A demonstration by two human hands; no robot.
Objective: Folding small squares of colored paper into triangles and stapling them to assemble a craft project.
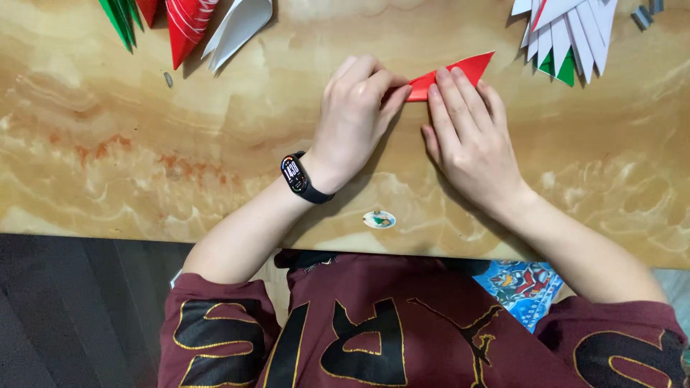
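Note:
A folded red paper piece (460, 72), pointed at its right end, lies on the marbled tan table (144, 158). My left hand (356, 115) rests on its left end with curled fingers pinching it; a black wristband with a small screen is on that wrist. My right hand (471, 136) lies flat, fingers pressing down on the paper's middle. Most of the paper is hidden under both hands.
Folded red, green and white paper shapes (187, 25) lie at the top left. A fan of white folded pieces with green and red (568, 36) sits at the top right, with small grey bits (642, 16) beside it. A small round sticker (379, 219) is near the front edge.

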